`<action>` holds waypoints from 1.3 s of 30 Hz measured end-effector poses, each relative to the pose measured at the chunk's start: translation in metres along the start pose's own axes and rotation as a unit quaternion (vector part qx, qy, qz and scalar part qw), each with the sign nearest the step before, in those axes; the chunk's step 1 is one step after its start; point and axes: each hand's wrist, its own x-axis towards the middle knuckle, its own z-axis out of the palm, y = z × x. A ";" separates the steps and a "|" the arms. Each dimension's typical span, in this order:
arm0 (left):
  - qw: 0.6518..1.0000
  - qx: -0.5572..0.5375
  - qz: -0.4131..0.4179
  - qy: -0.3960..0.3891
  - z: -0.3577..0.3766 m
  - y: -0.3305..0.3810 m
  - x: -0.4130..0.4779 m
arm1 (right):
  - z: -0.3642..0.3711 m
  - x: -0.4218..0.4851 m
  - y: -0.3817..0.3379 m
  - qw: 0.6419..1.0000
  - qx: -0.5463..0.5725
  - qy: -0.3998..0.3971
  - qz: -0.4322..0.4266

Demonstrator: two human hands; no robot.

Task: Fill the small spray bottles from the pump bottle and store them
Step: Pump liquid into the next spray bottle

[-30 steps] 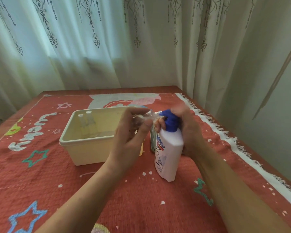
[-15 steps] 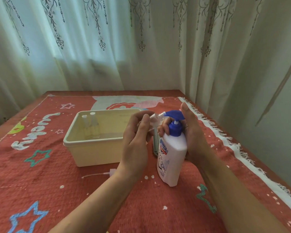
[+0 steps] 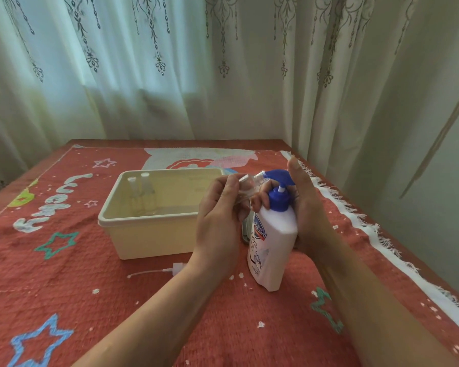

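— White plastic pump bottle with a blue pump head (image 3: 273,242): where is it?
— In the right hand (image 3: 306,207). The fingers (image 3: 260,198) curl round its neck just under the blue head, and the thumb stands straight up beside that head. The bottle leans, with its foot down on the red woven cloth painted with stars (image 3: 117,300).
— And the left hand (image 3: 220,215)?
— Just left of the right one, almost touching it. It pinches a small clear plastic spray bottle (image 3: 245,185), tilted so that its open mouth meets the pump's spout. Whether any liquid is running I cannot tell.
— So both hands are occupied?
— Yes, each is clamped on its own bottle, and the two are held close together.
— What lies around them?
— Beyond the left hand and to its left sits a cream rectangular plastic tub (image 3: 157,239). Two more clear spray bottles with white caps (image 3: 146,193) stand upright side by side in the tub's corner farthest from the hands. Beside the left wrist, on the cloth, lies a white spray top with a thin dip tube (image 3: 174,267), its tube pointing away to the left. Between tub and pump bottle, behind the left fingers, is a dull grey upright object (image 3: 245,230), too hidden to name.
— And behind?
— Pale patterned curtains (image 3: 143,75) hang beyond both hands.
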 end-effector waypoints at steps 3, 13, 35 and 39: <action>1.000 -0.008 -0.004 0.001 0.001 0.001 0.000 | -0.001 -0.001 0.000 1.000 -0.017 0.013 0.002; 1.000 0.001 -0.001 0.007 -0.005 -0.005 0.000 | 0.002 -0.002 -0.003 0.999 -0.010 0.024 -0.020; 0.999 0.032 0.012 0.000 -0.006 -0.005 0.006 | -0.003 0.002 0.004 1.000 -0.002 0.001 0.005; 0.999 0.037 0.017 -0.004 -0.007 -0.004 0.009 | -0.004 0.003 0.004 1.000 0.003 0.003 0.005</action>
